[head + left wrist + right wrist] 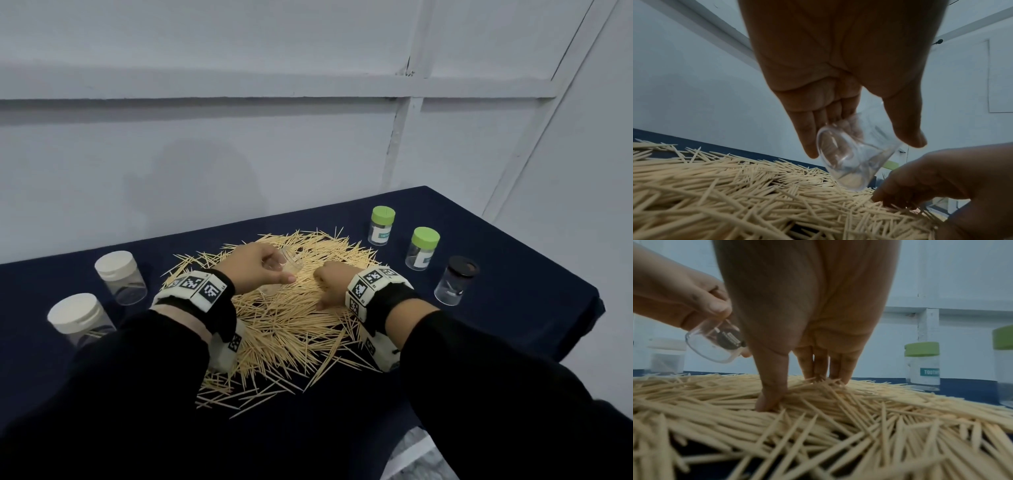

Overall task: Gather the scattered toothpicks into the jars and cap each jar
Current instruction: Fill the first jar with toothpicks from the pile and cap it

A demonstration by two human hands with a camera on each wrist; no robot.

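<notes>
— Well, where are the toothpicks (287, 318)?
— Heaped mid-worktop (496, 342), right hand (334, 282) digging in, thumb and fingertips (840, 369) pinching a clump.
— And the left hand (257, 263)?
— Gripping a tilted clear jar (849, 155) just above the pile.
— Beyond that?
— White-capped jars (118, 274) left, green-capped jars (382, 226) and a black-capped jar (455, 281) right.

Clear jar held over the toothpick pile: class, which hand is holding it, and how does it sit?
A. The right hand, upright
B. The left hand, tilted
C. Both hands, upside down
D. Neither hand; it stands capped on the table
B: the left hand grips the uncapped clear jar tilted above the toothpicks, while the right hand has its fingers down in the pile.
</notes>
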